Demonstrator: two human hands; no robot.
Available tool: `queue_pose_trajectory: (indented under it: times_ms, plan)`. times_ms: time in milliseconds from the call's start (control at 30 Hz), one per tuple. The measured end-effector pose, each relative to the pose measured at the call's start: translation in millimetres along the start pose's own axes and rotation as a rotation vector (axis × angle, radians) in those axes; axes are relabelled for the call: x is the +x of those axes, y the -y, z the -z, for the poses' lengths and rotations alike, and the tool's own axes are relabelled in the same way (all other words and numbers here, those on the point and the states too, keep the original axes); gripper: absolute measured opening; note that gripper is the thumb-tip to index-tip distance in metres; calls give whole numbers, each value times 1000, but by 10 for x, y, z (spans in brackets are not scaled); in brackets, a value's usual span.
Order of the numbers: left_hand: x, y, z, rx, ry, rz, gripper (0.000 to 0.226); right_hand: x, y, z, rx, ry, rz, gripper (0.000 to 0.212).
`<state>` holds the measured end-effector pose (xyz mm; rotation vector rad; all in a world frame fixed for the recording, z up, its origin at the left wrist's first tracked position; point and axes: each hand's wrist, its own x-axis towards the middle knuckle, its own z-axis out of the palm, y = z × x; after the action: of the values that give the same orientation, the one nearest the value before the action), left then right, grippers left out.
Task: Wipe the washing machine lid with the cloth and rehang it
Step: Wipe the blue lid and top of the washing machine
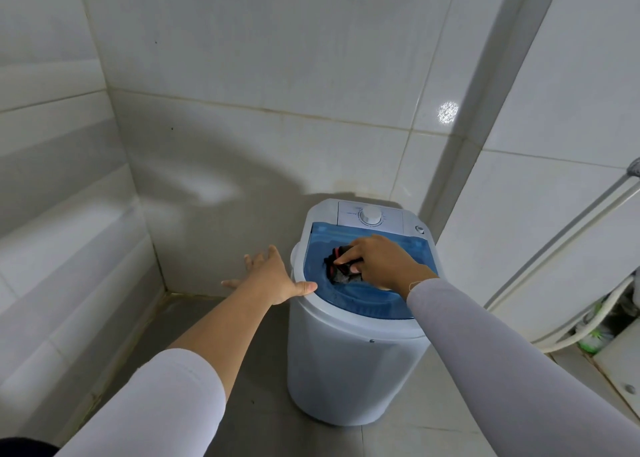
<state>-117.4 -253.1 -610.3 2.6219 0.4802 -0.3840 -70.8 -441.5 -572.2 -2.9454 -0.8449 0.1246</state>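
A right hand [379,260] is gripping a bunched dark red-trimmed cloth [341,266], pressing it on the translucent blue plastic lid [367,295]. The left hand [273,278] (fingers spread, holding nothing) is bracing the small white washing machine [346,370]; wiping appears midway, rehanging not yet done.

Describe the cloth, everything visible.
The cloth is small, dark grey to black with red stripes or trim, soft and crumpled into a wad. It lies on the translucent blue lid of the washing machine, near the lid's middle. The right hand presses down on it with fingers curled over the top, hiding much of it. The left hand does not touch it. Its full size and pattern cannot be told.
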Motion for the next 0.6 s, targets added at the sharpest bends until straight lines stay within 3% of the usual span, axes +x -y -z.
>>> queue_pose_trajectory:
  times_ms: [600]
  plan:
    - [49,-15,-30,72,-57,-1,121,-378,-599,-2,94,-51,-188,39]
